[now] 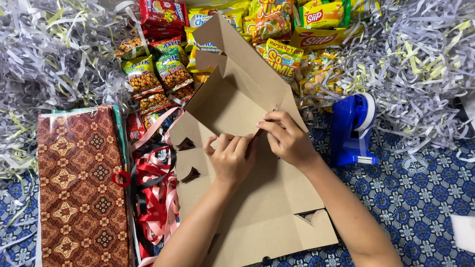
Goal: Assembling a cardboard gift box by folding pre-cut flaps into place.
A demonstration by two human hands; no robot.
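- Cardboard box blank (257,198), brown and flat, lies mid-frame under both hands, between the ribbons (156,188) and the blue tape dispenser (352,129).
- I see my left hand (231,159) clenched on a flap edge.
- My right hand (287,138) pinches that same edge, fingertips touching the left's.

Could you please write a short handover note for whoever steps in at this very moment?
Left hand: fingers curled, pressing on the flat cardboard box blank.
Right hand: fingertips pinching the same panel beside the left hand.
Around: blue tape dispenser to the right, ribbons and patterned cloth to the left, snack packets beyond, shredded paper at the edges.
Done: the far flaps stand raised.
Left: the near panels still lie flat; nothing is packed.
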